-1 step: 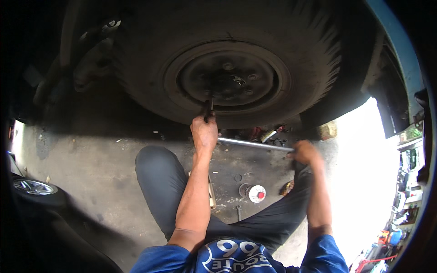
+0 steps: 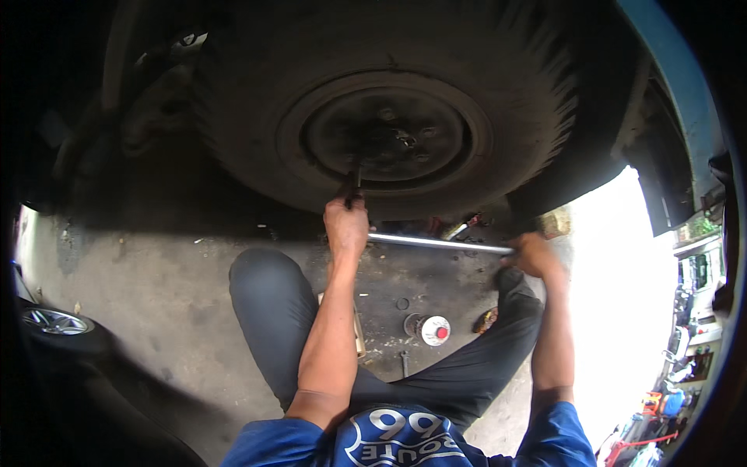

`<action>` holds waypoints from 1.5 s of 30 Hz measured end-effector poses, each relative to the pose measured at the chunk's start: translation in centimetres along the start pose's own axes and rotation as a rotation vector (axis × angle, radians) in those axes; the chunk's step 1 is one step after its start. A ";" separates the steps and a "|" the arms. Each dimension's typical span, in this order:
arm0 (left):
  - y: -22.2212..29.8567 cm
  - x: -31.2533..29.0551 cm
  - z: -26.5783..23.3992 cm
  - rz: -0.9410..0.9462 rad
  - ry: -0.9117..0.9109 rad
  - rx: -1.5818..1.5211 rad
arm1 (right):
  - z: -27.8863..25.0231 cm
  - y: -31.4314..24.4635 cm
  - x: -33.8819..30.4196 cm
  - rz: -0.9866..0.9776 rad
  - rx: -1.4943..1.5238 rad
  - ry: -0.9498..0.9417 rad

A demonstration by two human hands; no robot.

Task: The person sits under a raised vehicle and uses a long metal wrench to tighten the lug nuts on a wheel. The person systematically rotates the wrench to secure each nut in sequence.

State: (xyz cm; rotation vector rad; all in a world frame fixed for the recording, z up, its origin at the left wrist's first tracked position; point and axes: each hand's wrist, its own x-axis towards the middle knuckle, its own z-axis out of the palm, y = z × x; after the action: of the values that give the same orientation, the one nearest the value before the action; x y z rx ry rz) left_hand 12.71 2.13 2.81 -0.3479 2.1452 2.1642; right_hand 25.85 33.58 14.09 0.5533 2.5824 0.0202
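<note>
A large, dark wheel with a ring of lug nuts fills the top of the view. My left hand is closed around the head of a long-handled socket wrench, just below the wheel. Its dark shank points up at the lower left part of the hub; shadow hides whether it sits on a nut. The bright steel handle runs out to the right. My right hand grips the handle's far end, its fingers slightly blurred.
Between my spread legs, a round can with a red cap and a small spanner are on the floor. Red-handled tools lie under the tyre. A spare wheel is at left. A blue body panel curves down the right.
My right hand has shifted a little to the right with the handle's end. My left hand keeps its grip by the wheel.
</note>
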 end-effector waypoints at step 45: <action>2.1 -0.1 1.6 0.294 0.195 0.642 | 28.7 -15.9 20.3 -0.190 0.262 -0.278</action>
State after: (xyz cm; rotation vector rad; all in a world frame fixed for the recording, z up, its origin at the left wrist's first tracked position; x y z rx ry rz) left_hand 12.18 3.69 4.88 -0.2041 2.9974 1.4535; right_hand 17.20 24.39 -22.37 0.3695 2.3649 -0.4334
